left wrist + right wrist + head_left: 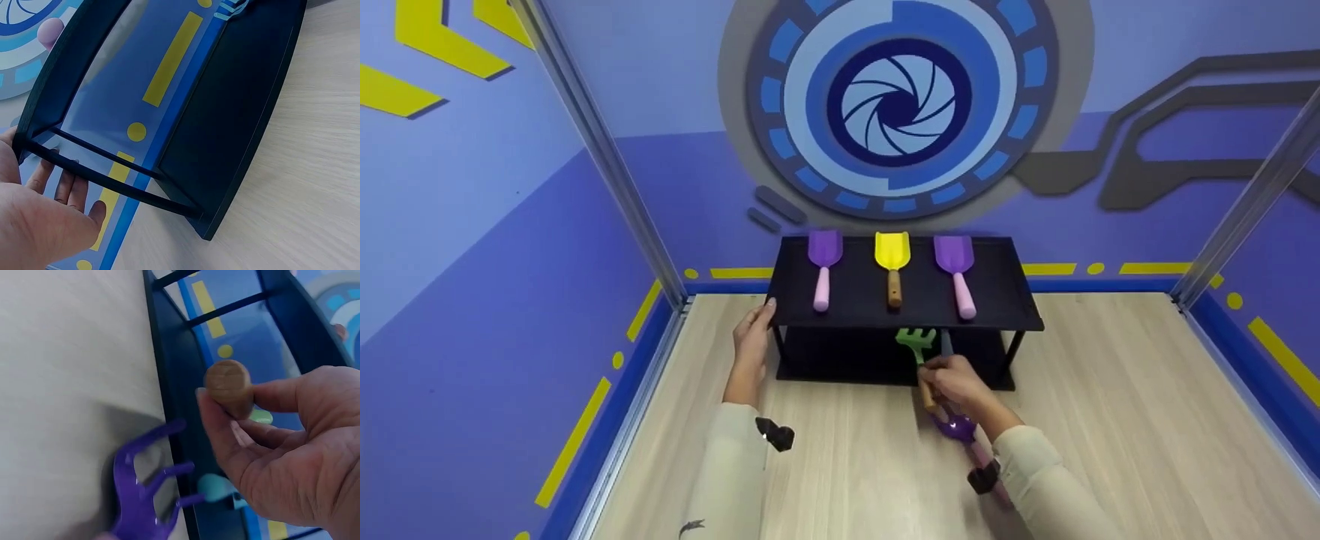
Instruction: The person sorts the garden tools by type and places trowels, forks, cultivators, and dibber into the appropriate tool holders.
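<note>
My right hand (956, 381) pinches the wooden handle (228, 385) of a small green rake (916, 339), its tines at the front opening of a black two-tier rack (851, 289). My left hand (751, 339) holds the rack's top left corner, thumb at the edge and fingers below, near the thin posts (112, 183). Below the right wrist, a purple rake (958, 427) with a pink handle lies on the table. In the right wrist view, its purple tines (138, 489) point toward the rack. A pale blue tool (214, 488), partly hidden, is at the lower tier.
Along the top tier lie a purple shovel (825, 247) on the left, a yellow shovel (892, 250) in the middle and another purple shovel (953, 253) on the right. The rack stands on a wood-grain table (840, 465), before a blue patterned wall (682, 187) with metal corner posts.
</note>
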{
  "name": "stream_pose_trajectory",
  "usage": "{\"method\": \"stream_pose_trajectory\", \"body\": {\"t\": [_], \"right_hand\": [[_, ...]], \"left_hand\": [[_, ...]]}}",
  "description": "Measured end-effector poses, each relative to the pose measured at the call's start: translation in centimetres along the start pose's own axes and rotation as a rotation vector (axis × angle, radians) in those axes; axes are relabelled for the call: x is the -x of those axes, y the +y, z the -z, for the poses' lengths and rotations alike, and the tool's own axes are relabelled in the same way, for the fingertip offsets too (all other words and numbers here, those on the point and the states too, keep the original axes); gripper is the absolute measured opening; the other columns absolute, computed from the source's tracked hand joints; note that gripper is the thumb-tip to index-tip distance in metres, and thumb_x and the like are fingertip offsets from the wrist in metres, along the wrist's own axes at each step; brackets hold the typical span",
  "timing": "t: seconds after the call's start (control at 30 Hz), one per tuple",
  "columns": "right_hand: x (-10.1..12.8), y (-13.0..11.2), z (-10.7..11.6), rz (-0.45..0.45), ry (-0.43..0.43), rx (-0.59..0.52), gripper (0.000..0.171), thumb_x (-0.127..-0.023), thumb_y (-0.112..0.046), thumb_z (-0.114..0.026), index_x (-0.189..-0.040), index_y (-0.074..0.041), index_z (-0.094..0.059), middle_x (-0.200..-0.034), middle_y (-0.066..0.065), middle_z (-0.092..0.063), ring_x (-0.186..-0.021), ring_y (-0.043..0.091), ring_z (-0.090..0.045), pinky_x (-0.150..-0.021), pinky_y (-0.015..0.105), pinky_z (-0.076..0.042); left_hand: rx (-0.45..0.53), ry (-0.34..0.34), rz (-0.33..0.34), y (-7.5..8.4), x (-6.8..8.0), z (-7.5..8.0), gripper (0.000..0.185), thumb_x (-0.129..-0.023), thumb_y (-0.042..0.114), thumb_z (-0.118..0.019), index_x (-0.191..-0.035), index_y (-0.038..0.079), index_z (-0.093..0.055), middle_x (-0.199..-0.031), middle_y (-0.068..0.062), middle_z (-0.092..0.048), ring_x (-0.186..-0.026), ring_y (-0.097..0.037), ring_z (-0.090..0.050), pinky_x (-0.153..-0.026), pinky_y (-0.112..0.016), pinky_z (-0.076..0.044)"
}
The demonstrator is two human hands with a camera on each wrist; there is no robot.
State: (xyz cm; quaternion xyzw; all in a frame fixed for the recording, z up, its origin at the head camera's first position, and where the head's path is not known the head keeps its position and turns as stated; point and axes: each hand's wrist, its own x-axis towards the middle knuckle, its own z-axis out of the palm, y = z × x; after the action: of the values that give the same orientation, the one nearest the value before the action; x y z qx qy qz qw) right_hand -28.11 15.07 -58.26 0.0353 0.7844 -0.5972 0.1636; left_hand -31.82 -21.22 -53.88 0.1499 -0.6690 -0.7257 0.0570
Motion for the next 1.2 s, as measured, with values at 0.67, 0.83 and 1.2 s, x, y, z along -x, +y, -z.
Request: {"method": "stream_pose_trajectory", "body": {"t": [0.67, 0.83, 1.2], "right_hand": [[-4.9, -1.3, -4.0, -0.041, 0.025, 0.068, 0.039, -0.097, -0.004, -0.051, -0.06, -0.011, -0.058, -0.054, -0.002, -0.055, -0.052, 0.013, -0.053, -0.057, 0.028, -0.047], [-5.1, -0.6, -5.2, -0.081, -0.001, 0.073, 0.031, -0.093, -0.004, -0.051, -0.065, -0.008, -0.062, -0.059, 0.001, -0.059, -0.056, 0.016, -0.057, -0.06, 0.03, -0.049], [-6.8, -1.0, -5.2, 0.012, 0.056, 0.132, 0.018, -0.087, 0.004, -0.049, -0.086, 0.002, -0.066, -0.066, 0.001, -0.059, -0.059, 0.015, -0.055, -0.057, 0.027, -0.05]], "left_hand": [[-0.007, -0.024, -0.016, -0.1, 0.1, -0.3, 0.053, -0.107, 0.048, -0.062, -0.14, 0.006, -0.062, -0.161, -0.014, -0.051, -0.155, -0.035, -0.042, -0.133, -0.055, -0.03], [-0.027, -0.02, 0.0, -0.6, 0.4, 0.7, 0.057, -0.108, 0.048, -0.06, -0.146, 0.006, -0.058, -0.164, -0.015, -0.048, -0.157, -0.035, -0.04, -0.133, -0.055, -0.029], [-0.009, -0.016, -0.015, -0.2, 0.1, 0.0, 0.056, -0.108, 0.048, -0.06, -0.144, 0.006, -0.06, -0.164, -0.014, -0.049, -0.157, -0.035, -0.041, -0.133, -0.056, -0.029]]}}
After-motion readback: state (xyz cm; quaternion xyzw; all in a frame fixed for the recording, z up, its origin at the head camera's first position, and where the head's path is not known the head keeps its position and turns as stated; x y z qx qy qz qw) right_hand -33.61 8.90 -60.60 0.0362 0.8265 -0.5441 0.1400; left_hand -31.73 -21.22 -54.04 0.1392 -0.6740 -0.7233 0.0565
